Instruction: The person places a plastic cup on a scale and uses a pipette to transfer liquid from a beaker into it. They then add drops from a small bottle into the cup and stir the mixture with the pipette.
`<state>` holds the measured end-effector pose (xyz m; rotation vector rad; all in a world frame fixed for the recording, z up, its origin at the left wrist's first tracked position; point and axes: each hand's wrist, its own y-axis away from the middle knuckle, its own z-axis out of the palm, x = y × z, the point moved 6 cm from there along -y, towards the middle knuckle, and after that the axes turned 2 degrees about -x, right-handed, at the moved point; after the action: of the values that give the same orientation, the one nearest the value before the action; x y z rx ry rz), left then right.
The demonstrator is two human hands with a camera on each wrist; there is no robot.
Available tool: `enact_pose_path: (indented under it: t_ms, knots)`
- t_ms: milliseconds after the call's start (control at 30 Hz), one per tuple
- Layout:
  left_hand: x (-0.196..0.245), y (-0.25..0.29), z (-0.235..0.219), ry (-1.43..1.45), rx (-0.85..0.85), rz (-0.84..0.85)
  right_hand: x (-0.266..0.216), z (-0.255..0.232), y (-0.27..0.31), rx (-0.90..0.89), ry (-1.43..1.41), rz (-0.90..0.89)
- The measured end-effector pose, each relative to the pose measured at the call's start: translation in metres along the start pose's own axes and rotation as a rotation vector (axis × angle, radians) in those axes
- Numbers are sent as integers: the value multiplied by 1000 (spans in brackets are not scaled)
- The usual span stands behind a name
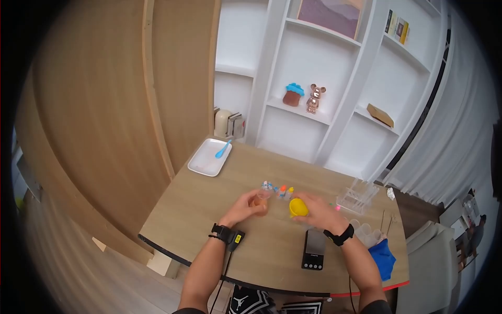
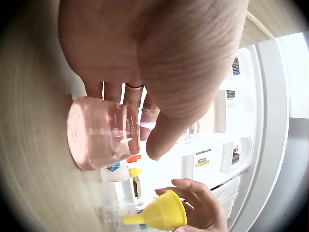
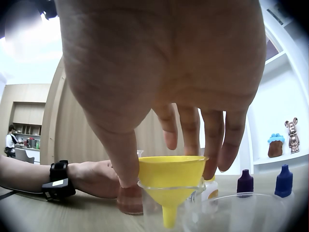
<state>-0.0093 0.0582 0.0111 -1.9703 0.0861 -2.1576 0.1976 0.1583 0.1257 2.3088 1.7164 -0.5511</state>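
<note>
Starting at the left, we list a white tray (image 1: 201,163) holding a blue spoon (image 1: 223,149), then our left hand (image 1: 246,205) clasping a small pink-tinted measuring cup (image 2: 103,138) standing on the wooden table (image 1: 198,209). Next, small dropper bottles (image 1: 277,190); our right hand (image 1: 319,212) pinches a yellow funnel (image 3: 170,181) seated in a clear cup (image 3: 157,210), a black scale (image 1: 315,249) beneath.

Bottle labels (image 2: 114,167) too blurred.
</note>
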Motion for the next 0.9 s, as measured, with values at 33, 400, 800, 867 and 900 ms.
enact_pose_path:
  t_ms: [33, 400, 800, 867, 900]
  knots:
    - [0, 0, 0, 1, 12, 0, -4, -1, 0, 3, -3, -11]
    - [0, -2, 0, -49, 65, 46, -5, 9, -10, 49, 13, -100]
    - [-7, -1, -5, -116, 81, 54, -26, -13, 8, 223, -92, -153]
    - [-1, 0, -4, -183, 98, 68, -26, -27, 30, 324, -153, -164]
    - [3, 0, -3, -217, 106, 78, -21, -30, 42, 321, -182, -157]
